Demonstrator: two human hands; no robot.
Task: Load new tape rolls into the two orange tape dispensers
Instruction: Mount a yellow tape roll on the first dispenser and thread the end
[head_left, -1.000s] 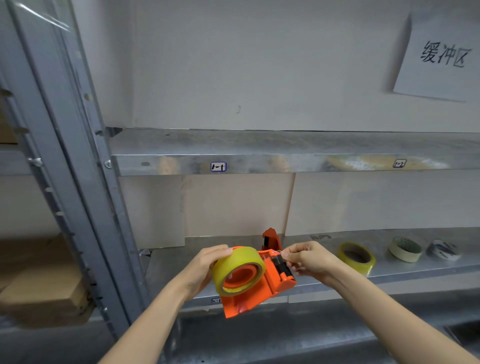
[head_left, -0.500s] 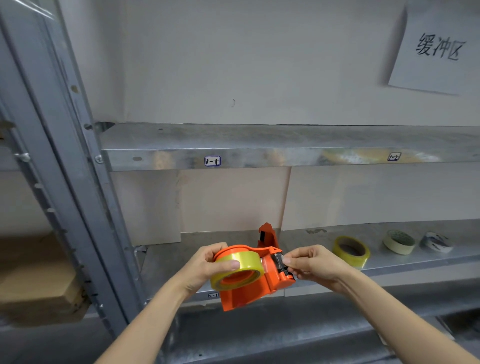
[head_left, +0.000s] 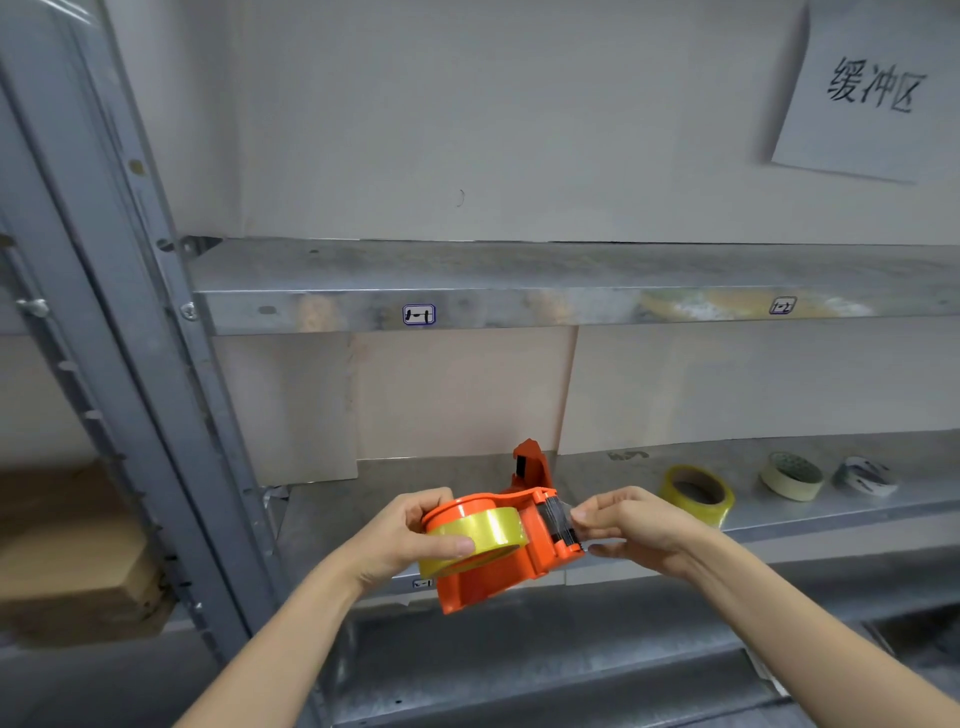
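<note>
An orange tape dispenser (head_left: 524, 558) is held in the air in front of the metal shelf (head_left: 363, 499), with a yellow tape roll (head_left: 475, 535) seated on its hub. My left hand (head_left: 400, 538) grips the roll and the dispenser's round side. My right hand (head_left: 636, 525) pinches the clear tape end at the dispenser's roller and blade end. A second orange dispenser (head_left: 530, 462) stands on the shelf behind, mostly hidden. Another yellow tape roll (head_left: 696, 493) lies on the shelf to the right.
Further right on the shelf lie a cream masking tape roll (head_left: 792, 475) and a white patterned roll (head_left: 867, 475). An upper shelf (head_left: 519, 306) runs above. A grey upright post (head_left: 119, 364) stands left, with cardboard boxes (head_left: 72, 566) beyond it.
The dispenser has tilted so the roll now faces more downward and sideways. My right hand has kept pinching at the blade end, and the view has shifted slightly.
</note>
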